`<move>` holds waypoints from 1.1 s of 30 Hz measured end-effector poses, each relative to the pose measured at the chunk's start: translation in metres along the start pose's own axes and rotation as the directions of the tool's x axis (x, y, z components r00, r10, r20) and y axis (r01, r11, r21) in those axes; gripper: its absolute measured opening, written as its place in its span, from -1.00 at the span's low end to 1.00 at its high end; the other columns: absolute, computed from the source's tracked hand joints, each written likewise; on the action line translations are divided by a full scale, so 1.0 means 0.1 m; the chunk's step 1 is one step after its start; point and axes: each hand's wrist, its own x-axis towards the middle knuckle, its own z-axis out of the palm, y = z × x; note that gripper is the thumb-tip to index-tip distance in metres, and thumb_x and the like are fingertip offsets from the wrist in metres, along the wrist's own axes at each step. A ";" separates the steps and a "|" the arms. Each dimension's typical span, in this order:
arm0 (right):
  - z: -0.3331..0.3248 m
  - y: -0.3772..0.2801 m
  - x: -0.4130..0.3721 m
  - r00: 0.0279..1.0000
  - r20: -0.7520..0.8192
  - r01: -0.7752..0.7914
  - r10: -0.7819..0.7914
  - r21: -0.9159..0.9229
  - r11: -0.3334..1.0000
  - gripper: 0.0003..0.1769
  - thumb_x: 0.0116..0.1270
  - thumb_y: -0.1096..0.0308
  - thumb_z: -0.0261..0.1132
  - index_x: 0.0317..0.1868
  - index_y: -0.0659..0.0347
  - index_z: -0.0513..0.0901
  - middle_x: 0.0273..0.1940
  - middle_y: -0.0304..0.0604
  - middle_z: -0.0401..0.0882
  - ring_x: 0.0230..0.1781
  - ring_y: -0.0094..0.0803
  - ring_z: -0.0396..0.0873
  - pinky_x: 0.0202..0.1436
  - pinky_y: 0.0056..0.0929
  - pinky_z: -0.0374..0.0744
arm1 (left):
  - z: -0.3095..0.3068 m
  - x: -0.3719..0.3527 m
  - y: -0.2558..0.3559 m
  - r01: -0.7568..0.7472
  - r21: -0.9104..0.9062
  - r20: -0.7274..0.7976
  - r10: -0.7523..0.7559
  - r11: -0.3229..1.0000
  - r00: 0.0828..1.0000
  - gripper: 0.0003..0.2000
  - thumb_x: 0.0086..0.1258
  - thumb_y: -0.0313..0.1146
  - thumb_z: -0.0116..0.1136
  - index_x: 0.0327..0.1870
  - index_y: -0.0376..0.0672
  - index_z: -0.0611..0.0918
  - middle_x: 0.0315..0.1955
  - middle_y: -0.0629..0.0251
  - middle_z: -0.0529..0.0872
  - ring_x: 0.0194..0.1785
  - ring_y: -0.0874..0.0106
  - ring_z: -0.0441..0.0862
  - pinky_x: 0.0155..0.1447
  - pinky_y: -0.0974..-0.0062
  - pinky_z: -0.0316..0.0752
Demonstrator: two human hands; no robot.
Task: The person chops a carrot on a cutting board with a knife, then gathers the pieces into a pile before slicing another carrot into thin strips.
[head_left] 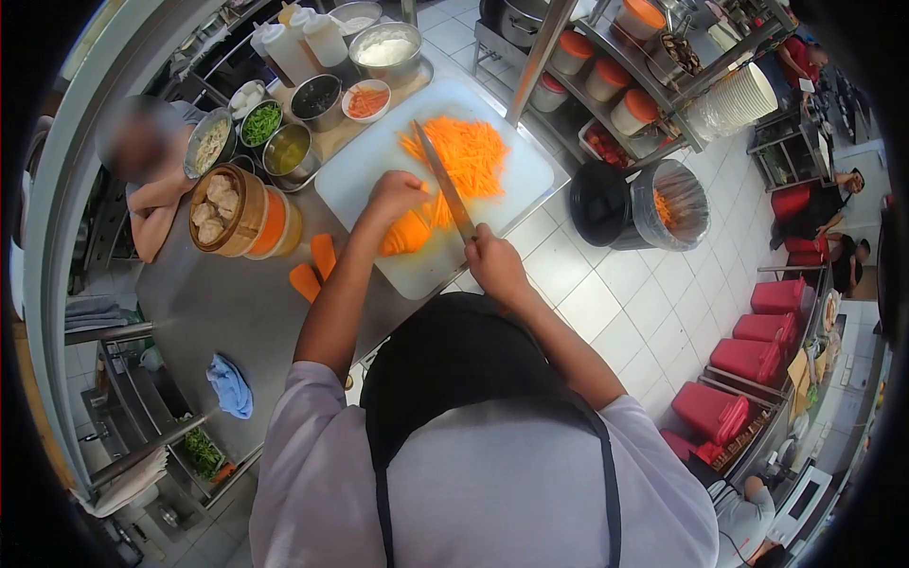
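My right hand (495, 260) is wrapped round the handle of a large kitchen knife (443, 180). Its long blade points away from me across a white cutting board (530, 180). Beyond and to the right of the blade lies a heap of carrot shreds (473, 156). My left hand (396, 196) hovers left of the blade with its fingers curled together; what they hold, if anything, is hidden. Just below that hand, overlapping carrot slices (405, 237) rest on the board. Two peeled carrot pieces (323, 254) lie on the steel table beside the board.
Bamboo steamers with dumplings (248, 222) stand left, near bowls of chopped greens (261, 123) and shredded carrot (366, 99). A blue cloth (229, 386) lies on the table. A lined bin (670, 204) stands right. Another person's forearm (151, 213) leans at the far left.
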 end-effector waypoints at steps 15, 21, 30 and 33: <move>-0.08 -0.05 0.02 0.988 0.153 0.021 -0.006 -0.097 0.995 -0.75 0.51 0.26 0.17 -0.11 0.34 0.51 -0.38 0.31 0.68 -0.28 0.30 0.70 -0.12 0.25 0.61 | -0.52 -0.32 -0.30 -0.027 -0.607 -0.275 -0.178 0.794 0.945 -0.77 0.32 -0.45 0.49 -0.08 -0.27 0.69 -0.28 0.32 0.80 -0.30 0.57 0.75 -0.22 0.68 0.60; -0.13 -0.18 0.07 0.987 0.159 0.028 -0.016 -0.078 0.997 -0.73 0.51 0.24 0.17 -0.12 0.34 0.52 -0.40 0.32 0.68 -0.29 0.32 0.69 -0.12 0.26 0.59 | -0.46 -0.39 -0.28 -0.033 -0.665 -0.277 -0.205 0.746 0.939 -0.71 0.31 -0.51 0.48 -0.01 -0.29 0.65 -0.28 0.27 0.79 -0.28 0.54 0.76 -0.20 0.65 0.63; -0.10 0.00 0.17 0.946 0.312 -0.129 0.087 0.117 0.985 -0.71 0.52 0.22 0.16 -0.12 0.35 0.52 -0.30 0.34 0.69 -0.19 0.29 0.69 -0.07 0.22 0.60 | -0.34 -0.32 -0.17 -0.071 -0.583 -0.252 -0.097 0.810 0.963 -0.70 0.29 -0.51 0.50 -0.01 -0.26 0.66 -0.34 0.25 0.79 -0.29 0.54 0.76 -0.22 0.64 0.63; -0.10 0.03 0.20 0.977 0.196 -0.086 0.086 -0.006 0.996 -0.72 0.53 0.23 0.15 -0.12 0.35 0.50 -0.33 0.33 0.69 -0.24 0.29 0.70 -0.09 0.22 0.61 | -0.15 -0.21 -0.09 -0.039 -0.522 -0.113 -0.024 0.852 0.993 -0.69 0.22 -0.46 0.56 -0.06 -0.23 0.69 -0.35 0.24 0.78 -0.27 0.49 0.76 -0.22 0.55 0.64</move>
